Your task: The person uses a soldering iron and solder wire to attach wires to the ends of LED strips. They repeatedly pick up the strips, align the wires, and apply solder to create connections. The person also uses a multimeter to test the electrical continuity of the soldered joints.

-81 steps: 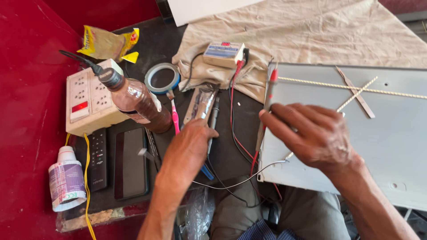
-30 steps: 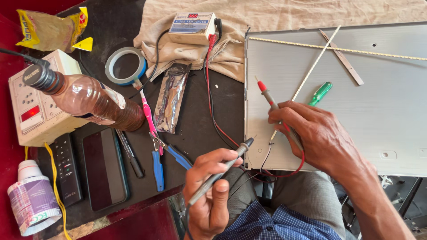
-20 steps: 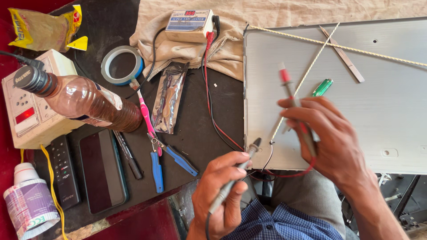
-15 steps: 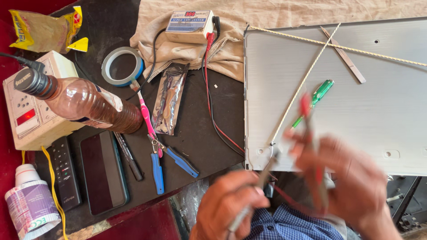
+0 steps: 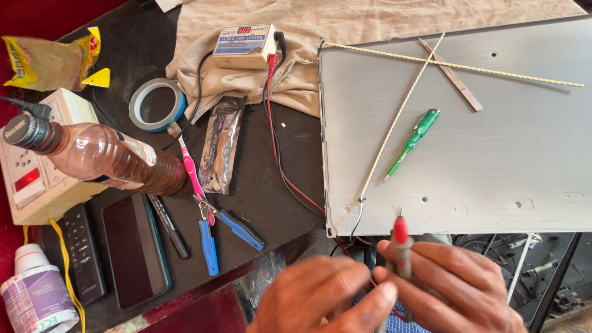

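Note:
My right hand [image 5: 456,290] grips a red-tipped test probe [image 5: 401,243] upright, its metal tip just below the near edge of a grey panel [image 5: 493,142]. My left hand [image 5: 320,296] is close against it at the bottom of the view, fingers curled near the probe's shaft; whether it holds the black probe is hidden. Red and black leads [image 5: 277,160] run from the hands up to a small white tester box [image 5: 243,44]. On the panel lie two crossed LED strips [image 5: 401,111] and a green screwdriver [image 5: 412,143].
Blue-handled pliers [image 5: 216,231], a pink toothbrush [image 5: 190,169], a tape roll [image 5: 157,103], a brown bottle [image 5: 105,159], a white power strip box [image 5: 37,179], a phone [image 5: 134,250], a remote [image 5: 83,253] and a white bottle [image 5: 37,296] crowd the dark table on the left.
Both hands have drawn back from the panel toward my body and come together. The red probe, earlier laid on the panel, now stands upright in my right hand.

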